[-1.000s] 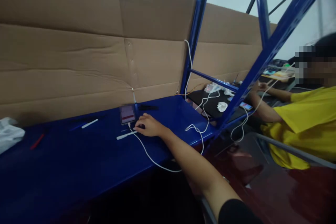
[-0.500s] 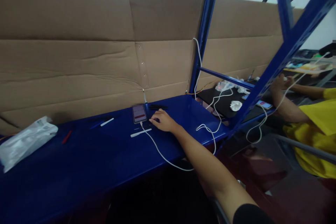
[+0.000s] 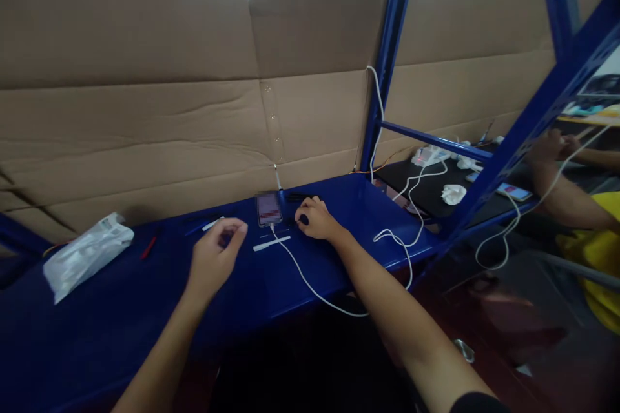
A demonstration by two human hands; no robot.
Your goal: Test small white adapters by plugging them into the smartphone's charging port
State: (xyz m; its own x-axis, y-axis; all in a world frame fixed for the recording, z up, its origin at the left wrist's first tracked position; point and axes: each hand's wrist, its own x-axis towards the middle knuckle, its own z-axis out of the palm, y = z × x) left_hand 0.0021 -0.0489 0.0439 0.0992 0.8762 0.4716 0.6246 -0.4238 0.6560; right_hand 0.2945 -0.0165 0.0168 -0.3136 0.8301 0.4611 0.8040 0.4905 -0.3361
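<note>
My right hand (image 3: 317,219) is closed around a slim dark thing that looks like a black pen (image 3: 303,219); its rounded end points out from between thumb and fingers, and the rest is hidden. Right behind this hand, black pens (image 3: 296,197) lie on the blue table (image 3: 256,290). My left hand (image 3: 216,255) hovers over the table with fingers loosely curled and nothing visible in it, partly covering a white pen (image 3: 212,224). Between the hands lies a phone (image 3: 268,209) with its screen lit and a white cable (image 3: 310,285) plugged in. A white stick-like pen (image 3: 271,244) lies below the phone.
A white plastic bag (image 3: 90,255) and a red pen (image 3: 148,248) lie at left. Cardboard (image 3: 194,110) walls the back. At right stand a blue post (image 3: 387,64), a black table with crumpled tissue (image 3: 453,194), and a person in a yellow top (image 3: 593,264).
My left hand has come into view from below, left of the phone. My right hand has closed on the dark pen beside the phone. The view has turned slightly left.
</note>
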